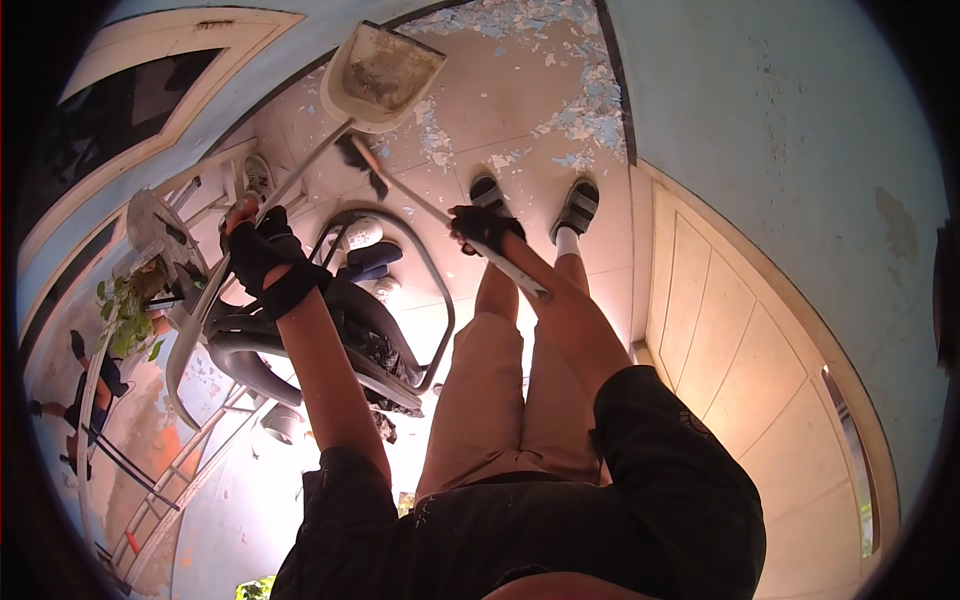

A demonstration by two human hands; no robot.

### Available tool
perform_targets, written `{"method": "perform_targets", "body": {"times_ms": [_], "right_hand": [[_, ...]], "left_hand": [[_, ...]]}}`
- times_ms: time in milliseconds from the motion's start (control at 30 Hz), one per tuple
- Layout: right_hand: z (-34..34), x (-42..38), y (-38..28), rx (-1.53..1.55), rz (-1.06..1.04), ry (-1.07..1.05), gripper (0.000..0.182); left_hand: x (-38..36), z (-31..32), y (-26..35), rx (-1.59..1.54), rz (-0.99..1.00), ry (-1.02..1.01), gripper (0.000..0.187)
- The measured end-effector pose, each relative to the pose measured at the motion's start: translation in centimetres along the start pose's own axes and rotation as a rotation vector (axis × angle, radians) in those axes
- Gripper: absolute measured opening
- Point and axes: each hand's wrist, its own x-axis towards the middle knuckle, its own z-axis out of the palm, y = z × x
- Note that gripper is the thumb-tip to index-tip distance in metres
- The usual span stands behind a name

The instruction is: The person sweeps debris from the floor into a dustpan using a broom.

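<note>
My left hand [262, 245], in a black fingerless glove with a wrist strap, is closed around the long handle of a dustpan [385, 75]. The pale pan is held out at the top, its tray dusty inside. A short way to its right, my right hand [484, 230], also gloved in black, grips the pale handle of a broom [425, 200]. Dark bristles [362, 168] show at the broom's far end, just below the pan. Blue and white paint flakes [580, 120] lie scattered over the tiled floor [500, 90] beyond my feet.
A black chair [440, 340] stands close by my left arm, with shoes [365, 250] on the floor near it. Farther left are a leafy plant [130, 325] and a metal ladder [165, 490]. A cream door [740, 320] and blue wall [790, 130] border the right.
</note>
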Motion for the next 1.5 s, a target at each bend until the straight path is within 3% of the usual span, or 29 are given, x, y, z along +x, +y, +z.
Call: {"method": "perform_targets", "body": {"times_ms": [33,67,167,300,400,567,633,667,700,733,800,833,900,967,1000,1167,1200,1333,1500], "right_hand": [[-0.8,-1.7,-0.4,-0.001,-0.036,0.056,0.033],[-1.4,-4.0,-0.9,-0.031,-0.047,0.098,0.042],[-5.9,-8.6,0.8,-0.046,-0.1,0.19,0.061],[-8.3,-17.5,1.8,0.224,-0.11,0.403,0.053],[-9.3,-21.7,1.8,0.095,-0.066,0.563,0.05],[-8.2,-26.4,2.2,0.237,-0.145,0.609,0.05],[-8.2,-25.8,5.0,0.244,-0.213,0.597,0.037],[-6.0,-26.2,4.1,0.202,-0.181,0.596,0.034],[-6.3,-25.1,5.4,0.154,-0.142,0.527,0.032],[-6.9,-23.6,6.9,-0.275,-0.138,0.488,0.027],[-2.7,-24.1,3.5,-0.144,-0.108,0.394,0.04],[-3.3,-21.8,4.5,-0.086,-0.114,0.338,0.046],[-4.2,-19.2,5.4,-0.035,-0.088,0.35,0.046],[-5.9,-19.2,5.5,-0.118,-0.104,0.427,0.046],[-6.3,-20.1,5.3,-0.215,-0.102,0.502,0.046],[-9.2,-25.1,6.4,0.005,-0.158,0.779,0.037],[-9.3,-26.0,6.1,0.07,-0.149,0.782,0.048],[-9.2,-30.5,6.9,0.36,-0.268,0.648,0.056],[-7.0,-31.1,7.2,0.396,-0.273,0.499,0.051]], "left_hand": [[-0.1,0.0,-0.2,0.074,0.041,-0.048,0.019],[-0.2,0.1,-0.4,0.146,0.085,-0.093,0.02],[-1.8,1.7,0.3,-0.018,-0.028,-0.008,0.021],[-2.2,2.2,0.6,-0.102,-0.142,0.031,0.024],[-2.7,2.6,0.9,-0.074,-0.171,-0.01,0.026],[-2.6,3.4,0.1,-0.145,-0.113,-0.083,0.025],[-2.6,3.7,0.0,-0.096,-0.104,-0.12,0.027],[-1.6,2.9,-1.7,0.114,0.076,-0.249,0.028],[-2.2,3.9,-1.0,0.111,0.079,-0.263,0.028],[-2.9,4.7,-0.3,0.075,0.06,-0.248,0.027],[-3.7,5.7,0.2,0.044,0.042,-0.245,0.026],[-3.9,6.0,0.3,0.273,0.272,-0.297,0.026],[-4.6,7.0,0.6,0.499,0.509,-0.357,0.025],[-5.2,8.8,1.1,-0.095,-0.042,-0.238,0.023],[-5.8,9.5,1.5,-0.093,-0.04,-0.25,0.023],[-8.2,11.8,1.2,-0.153,-0.168,-0.249,0.019],[-8.4,11.9,1.0,-0.155,-0.172,-0.257,0.019],[-7.7,12.1,-0.4,-0.202,-0.228,-0.299,0.013],[-9.0,13.6,2.1,-0.212,-0.239,-0.316,0.013]]}}
